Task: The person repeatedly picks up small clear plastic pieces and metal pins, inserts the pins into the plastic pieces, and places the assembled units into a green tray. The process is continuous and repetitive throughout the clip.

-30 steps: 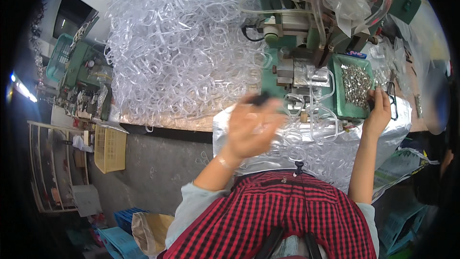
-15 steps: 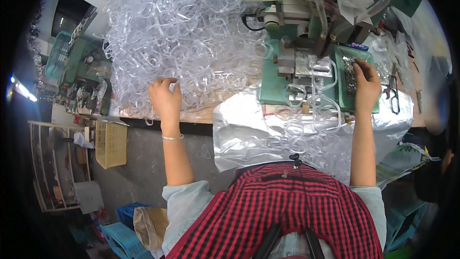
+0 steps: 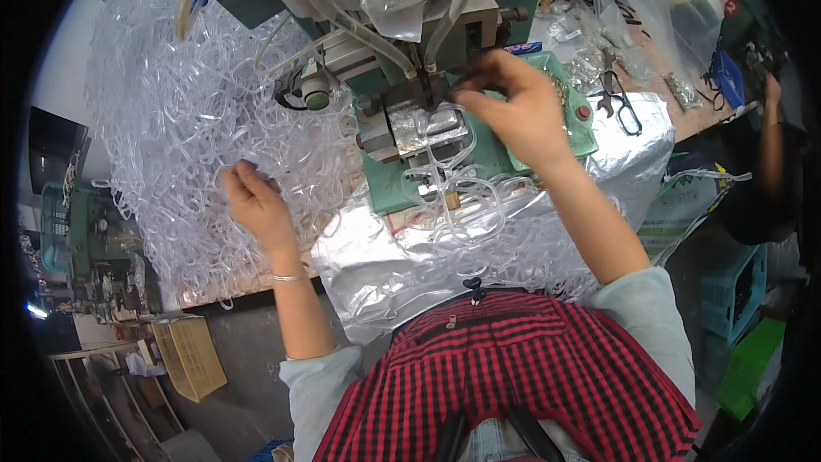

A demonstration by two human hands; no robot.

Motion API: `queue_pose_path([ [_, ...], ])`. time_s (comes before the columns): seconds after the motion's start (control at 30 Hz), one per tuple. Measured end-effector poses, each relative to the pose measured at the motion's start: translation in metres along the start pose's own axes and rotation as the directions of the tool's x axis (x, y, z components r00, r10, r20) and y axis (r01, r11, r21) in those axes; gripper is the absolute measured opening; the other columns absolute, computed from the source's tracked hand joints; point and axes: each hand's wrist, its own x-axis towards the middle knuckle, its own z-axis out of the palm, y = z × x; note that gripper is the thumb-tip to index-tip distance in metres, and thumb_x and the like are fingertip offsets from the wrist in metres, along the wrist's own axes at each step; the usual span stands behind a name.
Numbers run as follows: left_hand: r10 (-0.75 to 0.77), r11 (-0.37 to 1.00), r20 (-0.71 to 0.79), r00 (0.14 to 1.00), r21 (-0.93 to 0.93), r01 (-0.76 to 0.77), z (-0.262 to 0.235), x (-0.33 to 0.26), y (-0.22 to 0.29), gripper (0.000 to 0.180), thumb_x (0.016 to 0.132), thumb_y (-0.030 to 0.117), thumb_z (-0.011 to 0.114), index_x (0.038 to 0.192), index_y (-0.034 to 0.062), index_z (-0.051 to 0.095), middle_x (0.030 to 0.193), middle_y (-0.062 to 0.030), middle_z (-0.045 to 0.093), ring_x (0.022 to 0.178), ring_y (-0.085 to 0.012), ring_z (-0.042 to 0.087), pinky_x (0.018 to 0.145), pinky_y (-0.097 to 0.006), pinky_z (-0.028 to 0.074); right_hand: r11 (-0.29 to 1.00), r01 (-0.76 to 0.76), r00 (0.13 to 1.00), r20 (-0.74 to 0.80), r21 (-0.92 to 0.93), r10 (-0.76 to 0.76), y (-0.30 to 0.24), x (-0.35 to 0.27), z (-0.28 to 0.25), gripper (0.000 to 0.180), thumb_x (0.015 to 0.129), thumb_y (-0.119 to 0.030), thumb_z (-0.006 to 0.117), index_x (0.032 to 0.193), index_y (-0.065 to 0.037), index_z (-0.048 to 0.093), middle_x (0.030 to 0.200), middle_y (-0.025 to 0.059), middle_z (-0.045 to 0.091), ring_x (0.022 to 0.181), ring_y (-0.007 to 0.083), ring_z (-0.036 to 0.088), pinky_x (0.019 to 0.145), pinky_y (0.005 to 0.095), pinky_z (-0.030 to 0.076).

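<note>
My right hand (image 3: 530,115) is beside the working head of a green bench machine (image 3: 393,192), thumb and fingers drawn together at the metal tool; anything pinched between them is too small to make out. Under the tool, clear plastic loops (image 3: 457,150) hang over the metal block (image 3: 443,126) and down the machine's front. My left hand (image 3: 256,205) is over the near edge of a big heap of clear plastic loops (image 3: 197,111), fingers curled together. Whatever it may hold cannot be told from the heap behind.
A green tray (image 3: 581,137) of small metal parts sits right of the machine, partly behind my right hand. Beyond it lie black-handled scissors (image 3: 629,111). Silver sheeting (image 3: 359,282) covers the table's front edge. A yellow crate (image 3: 192,359) stands on the floor; another person's arm (image 3: 772,137) shows far right.
My right hand has gone from the tray of metal parts leftward to the machine's tool. My left hand stays by the heap, its fingers turned differently. The whole view has swung to the right.
</note>
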Motion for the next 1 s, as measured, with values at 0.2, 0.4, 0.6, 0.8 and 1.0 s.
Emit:
queue_pose_path([
  [0.2, 0.069, 0.865, 0.113, 0.991, -0.502, -0.003, 0.019, -0.021, 0.06, 0.02, 0.102, 0.018, 0.057, 0.115, 0.0028, 0.052, 0.089, -0.0057, 0.062, 0.075, -0.0111, 0.06, 0.07, -0.024, 0.048, 0.997, -0.043, 0.997, -0.068, 0.07, 0.048, 0.008, 0.001, 0.023, 0.047, 0.077, -0.005, 0.071, 0.121, 0.004, 0.056, 0.089, 0.0078, 0.071, 0.089, 0.011, 0.066, 0.082, 0.0259, 0.049],
  [0.4, 0.386, 0.832, 0.097, 0.918, -0.467, -0.3, 0.041, 0.014, 0.146, 0.019, 0.101, 0.004, 0.053, 0.12, -0.0017, 0.053, 0.096, -0.0132, 0.068, 0.087, -0.0177, 0.066, 0.081, -0.026, 0.05, 0.926, -0.174, 0.982, -0.014, 0.334, 0.19, -0.012, -0.002, 0.034, 0.053, 0.078, -0.007, 0.073, 0.126, 0.003, 0.053, 0.091, 0.0081, 0.073, 0.089, 0.0121, 0.065, 0.085, 0.0287, 0.049],
  [0.6, 0.23, 0.756, 0.454, 0.861, -0.64, 0.136, 0.028, -0.019, 0.158, 0.026, 0.103, 0.018, 0.044, 0.115, -0.0037, 0.053, 0.071, -0.0133, 0.062, 0.059, -0.0162, 0.058, 0.055, -0.025, 0.046, 0.868, 0.237, 0.949, -0.085, -0.436, -0.302, -0.007, -0.03, 0.018, 0.036, 0.083, -0.012, 0.069, 0.117, -0.003, 0.062, 0.109, 0.0127, 0.07, 0.108, 0.0297, 0.064, 0.096, 0.0395, 0.048],
  [0.8, -0.234, 0.422, 0.957, 0.169, -0.056, 0.905, 0.049, -0.05, 0.161, 0.031, 0.102, 0.024, 0.051, 0.108, -0.0052, 0.059, 0.067, -0.0095, 0.061, 0.055, -0.017, 0.057, 0.053, -0.027, 0.046, 0.428, -0.016, 0.98, -0.1, -0.904, -0.174, 0.086, -0.035, -0.061, 0.027, 0.077, -0.017, 0.075, 0.1, -0.006, 0.07, 0.13, 0.017, 0.059, 0.128, 0.0388, 0.049, 0.1, 0.0497, 0.044],
  [1.0, -0.284, 0.384, 0.938, 0.198, -0.078, 0.92, 0.065, -0.056, 0.147, 0.031, 0.101, 0.024, 0.053, 0.105, -0.0051, 0.062, 0.069, -0.0089, 0.062, 0.056, -0.0153, 0.057, 0.058, -0.026, 0.047, 0.492, 0.127, 0.964, -0.009, -0.861, -0.266, 0.099, -0.032, -0.063, 0.022, 0.075, -0.013, 0.074, 0.096, -0.007, 0.068, 0.127, 0.0145, 0.061, 0.125, 0.0362, 0.052, 0.097, 0.0481, 0.047],
])
